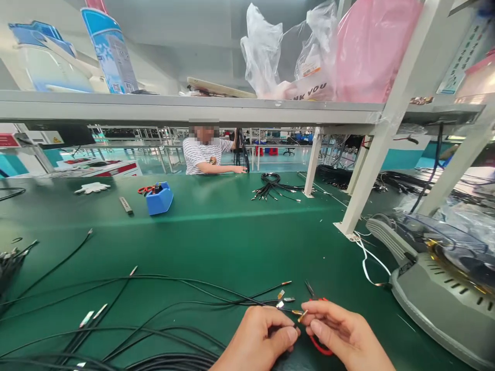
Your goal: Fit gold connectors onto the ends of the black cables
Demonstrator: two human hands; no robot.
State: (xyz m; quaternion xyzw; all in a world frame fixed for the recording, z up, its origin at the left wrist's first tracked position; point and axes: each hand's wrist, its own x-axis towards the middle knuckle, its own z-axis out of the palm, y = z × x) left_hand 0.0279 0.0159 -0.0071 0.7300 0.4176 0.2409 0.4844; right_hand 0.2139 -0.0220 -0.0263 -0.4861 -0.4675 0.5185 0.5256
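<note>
My left hand (263, 335) is closed in a pinch at the bottom centre, on what looks like the end of a thin black cable; its fingers hide most of it. Just to its right, my right hand (344, 330) pinches a small brass-coloured connector (302, 316) between thumb and forefinger. The two hands' fingertips almost meet. Partly beneath the right hand lies a pair of red-handled scissors (320, 346), blades pointing away. Beyond the left hand, several black cables (216, 304) end in metal tips and white tags. A thick bundle of cables (170, 363) curves along the bottom left.
On the green table (232, 247) are a blue holder (160, 200), a white glove (93, 188) and a coil of cables (270, 180). A grey machine (444, 299) stands at right, near a white shelf post (386, 123). A person (203, 154) in a striped shirt handles cables opposite.
</note>
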